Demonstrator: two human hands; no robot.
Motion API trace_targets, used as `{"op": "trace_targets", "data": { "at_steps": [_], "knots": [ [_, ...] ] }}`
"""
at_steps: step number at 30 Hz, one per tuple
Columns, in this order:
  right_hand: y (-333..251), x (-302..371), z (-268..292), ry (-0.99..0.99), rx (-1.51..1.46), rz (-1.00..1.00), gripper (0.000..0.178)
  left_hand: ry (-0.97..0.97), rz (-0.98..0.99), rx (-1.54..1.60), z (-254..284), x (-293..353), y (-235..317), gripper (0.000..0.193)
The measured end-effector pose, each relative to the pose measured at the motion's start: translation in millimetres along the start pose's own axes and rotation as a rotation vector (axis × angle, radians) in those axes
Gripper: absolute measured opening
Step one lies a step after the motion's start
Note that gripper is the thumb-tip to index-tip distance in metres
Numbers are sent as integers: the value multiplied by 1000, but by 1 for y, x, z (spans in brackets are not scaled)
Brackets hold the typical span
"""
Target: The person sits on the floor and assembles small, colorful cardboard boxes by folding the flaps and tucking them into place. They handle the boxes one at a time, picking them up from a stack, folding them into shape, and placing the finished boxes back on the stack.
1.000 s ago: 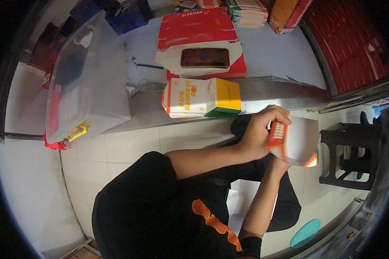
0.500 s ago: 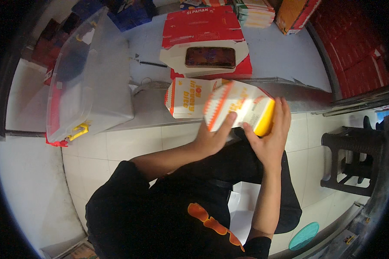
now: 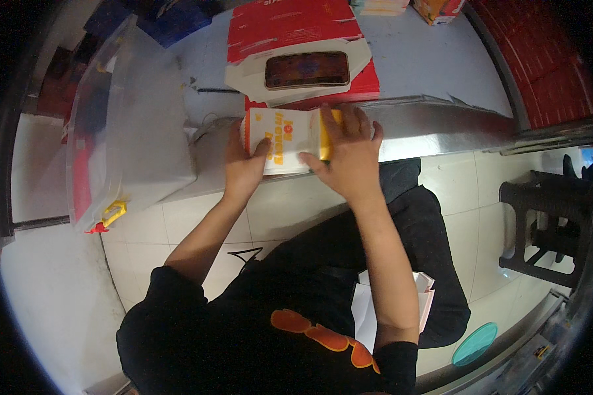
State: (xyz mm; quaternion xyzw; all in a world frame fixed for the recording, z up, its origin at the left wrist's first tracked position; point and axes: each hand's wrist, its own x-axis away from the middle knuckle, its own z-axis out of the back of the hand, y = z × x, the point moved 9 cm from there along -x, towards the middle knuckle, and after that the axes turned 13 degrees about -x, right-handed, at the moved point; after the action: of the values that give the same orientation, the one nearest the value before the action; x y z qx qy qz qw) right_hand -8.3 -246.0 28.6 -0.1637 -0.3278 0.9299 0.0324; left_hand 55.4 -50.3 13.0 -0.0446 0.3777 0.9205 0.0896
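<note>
A folded paper food carton [image 3: 284, 125], white with yellow lettering, an orange-red zigzag edge and a yellow end, lies at the table's front edge. My left hand [image 3: 244, 168] grips its left end, thumb on top. At the yellow end my right hand [image 3: 352, 158] holds it, thumb on the white face and fingers over the far side. Whether another carton lies beneath is hidden. Just beyond, a phone [image 3: 307, 70] rests face up on the white flap of flat red cardboard blanks [image 3: 290, 29].
A translucent plastic bin [image 3: 148, 125] stands at the left, a dark pen [image 3: 219, 91] near it. By my lap is a white open box [image 3: 364, 309]. At the right stand a dark plastic stool [image 3: 540, 227] and red stacks [image 3: 540, 66]; a teal disc [image 3: 474, 343] lies below.
Both hands have moved left with the carton, from above the table edge to where another similar carton lay. That other carton no longer shows separately. The view has shifted somewhat.
</note>
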Motion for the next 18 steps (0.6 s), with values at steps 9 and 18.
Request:
{"op": "trace_targets", "data": {
  "at_steps": [9,18],
  "knots": [
    [-6,9,-28,-29,108,-39,88,113,-47,-414,-19,-1,-46,38],
    [-17,67,24,-14,-45,-69,72,144,-363,-764,-53,8,-44,54]
  ]
}}
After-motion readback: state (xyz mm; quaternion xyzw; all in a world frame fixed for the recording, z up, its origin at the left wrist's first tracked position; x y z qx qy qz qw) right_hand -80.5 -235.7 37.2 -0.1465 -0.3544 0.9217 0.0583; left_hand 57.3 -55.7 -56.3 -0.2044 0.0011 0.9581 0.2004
